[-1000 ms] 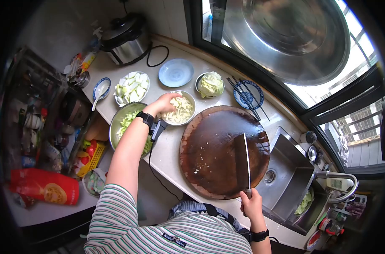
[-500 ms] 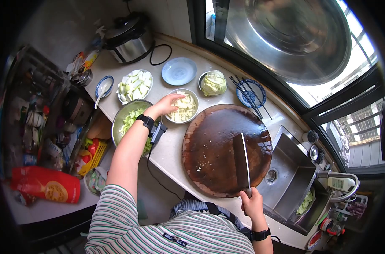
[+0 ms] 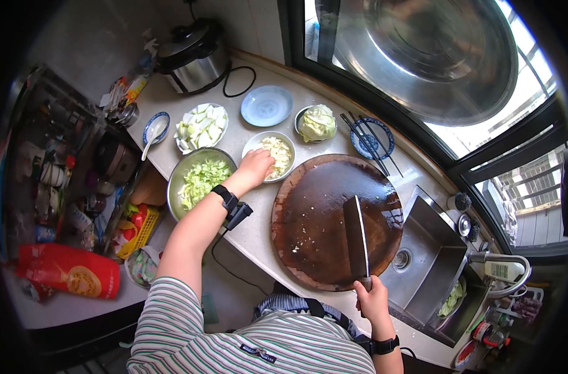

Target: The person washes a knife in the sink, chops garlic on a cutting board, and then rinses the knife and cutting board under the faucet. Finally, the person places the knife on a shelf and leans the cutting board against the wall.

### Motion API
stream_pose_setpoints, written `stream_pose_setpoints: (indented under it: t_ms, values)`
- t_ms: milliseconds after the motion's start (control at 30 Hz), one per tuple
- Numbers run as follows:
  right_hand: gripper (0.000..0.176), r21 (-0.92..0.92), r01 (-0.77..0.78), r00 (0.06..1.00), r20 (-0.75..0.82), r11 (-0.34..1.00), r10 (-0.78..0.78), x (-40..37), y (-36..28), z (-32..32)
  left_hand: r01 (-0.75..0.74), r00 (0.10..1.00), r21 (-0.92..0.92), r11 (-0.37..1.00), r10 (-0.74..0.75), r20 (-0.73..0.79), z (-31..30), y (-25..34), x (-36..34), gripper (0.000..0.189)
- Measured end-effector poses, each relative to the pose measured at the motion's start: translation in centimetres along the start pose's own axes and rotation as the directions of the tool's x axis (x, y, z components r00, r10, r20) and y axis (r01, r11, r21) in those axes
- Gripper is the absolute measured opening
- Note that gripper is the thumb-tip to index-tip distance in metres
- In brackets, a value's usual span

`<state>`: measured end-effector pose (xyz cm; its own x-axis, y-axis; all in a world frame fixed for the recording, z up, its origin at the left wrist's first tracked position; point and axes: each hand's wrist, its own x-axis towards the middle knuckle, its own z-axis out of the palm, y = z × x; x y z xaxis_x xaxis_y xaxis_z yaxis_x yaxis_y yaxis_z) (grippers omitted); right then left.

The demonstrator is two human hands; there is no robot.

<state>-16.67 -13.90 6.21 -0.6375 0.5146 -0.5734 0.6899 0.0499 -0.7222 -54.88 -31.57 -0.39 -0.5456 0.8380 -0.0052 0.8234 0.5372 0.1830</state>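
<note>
My left hand [image 3: 257,168] rests at the near left side of a white bowl [image 3: 287,139] of pale chopped vegetable pieces [image 3: 277,151]. Its fingers are bent and drawn together over the rim, and whatever lies in them is hidden. My right hand [image 3: 372,296] is closed round the handle of a cleaver [image 3: 357,240]. The blade points away from me over a round, dark wooden chopping board [image 3: 315,212], which has a few pale scraps on it. Beside my left wrist stands a metal bowl [image 3: 173,198] of shredded green leaves [image 3: 203,181].
Behind are a plate of sliced pale vegetable [image 3: 201,124], a light blue plate [image 3: 266,105], a cabbage [image 3: 317,123] in a bowl, and chopsticks [image 3: 365,140] across a blue-patterned dish. A sink [image 3: 427,262] lies right of the board. A cable hangs by my left wrist.
My left hand has come back toward me, from above the chopped pieces to the bowl's near left side, its fingers drawing in. My right hand and the cleaver have stayed put.
</note>
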Motion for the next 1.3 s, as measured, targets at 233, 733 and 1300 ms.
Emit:
stream_pose_setpoints:
  t_ms: [233,733,1300]
  values:
    - [0.023,0.003,-0.002,1.000,0.000,1.000,0.002,-0.2,-0.1,-0.1,0.231,0.973,0.023,0.973,-0.231,0.026,2.2,-0.3,1.0,0.017]
    - [0.022,0.020,-0.024,1.000,-0.005,1.000,0.024,-0.2,0.3,-0.4,0.458,0.888,-0.022,0.889,-0.458,-0.034,-1.2,1.1,3.0,0.022]
    - [0.023,-0.028,0.039,0.999,0.009,0.999,-0.039,-0.8,-0.2,-0.4,0.448,0.858,-0.379,0.810,-0.509,-0.074,-3.6,-2.3,1.0,0.020]
